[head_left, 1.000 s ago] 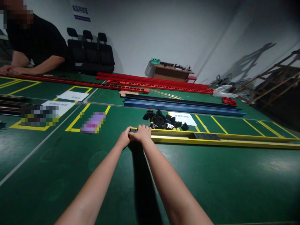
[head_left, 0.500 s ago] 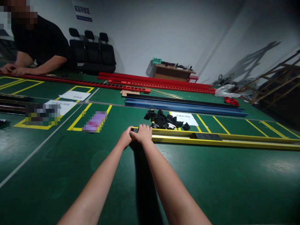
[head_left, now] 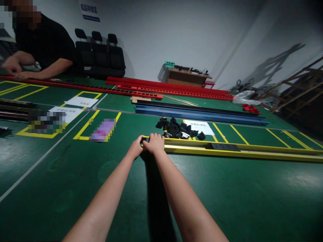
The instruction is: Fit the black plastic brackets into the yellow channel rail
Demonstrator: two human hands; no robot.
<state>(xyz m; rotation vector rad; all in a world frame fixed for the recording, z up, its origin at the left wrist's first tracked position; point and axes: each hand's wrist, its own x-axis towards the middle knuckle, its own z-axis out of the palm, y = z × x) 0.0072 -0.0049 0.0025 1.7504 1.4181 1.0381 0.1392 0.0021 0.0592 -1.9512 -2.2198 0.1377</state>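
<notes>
A long yellow channel rail (head_left: 252,154) runs from the middle to the right edge of the head view. My right hand (head_left: 155,143) is closed around its left end, fingers over the far side and thumb pointing left. Close beside it, my left hand (head_left: 135,147) pinches a small black block (head_left: 144,139) at that end. My fingers hide most of the block, so I cannot tell how far it sits inside the channel. Farther along lies a flat black piece (head_left: 224,147) within the rail. Just behind my right hand is a pile of black plastic parts (head_left: 174,128).
Blue rails (head_left: 202,115) and red slotted rails (head_left: 176,90) lie across the green table (head_left: 227,195). White paper sheets (head_left: 199,127) rest near yellow tape markings. At the far left a co-worker (head_left: 45,43) leans over a red rail. Clear plastic wrap (head_left: 246,96) lies back right.
My hands stay at the rail's left end, with a little more of the black block showing between them. One of the co-worker's hands has risen slightly.
</notes>
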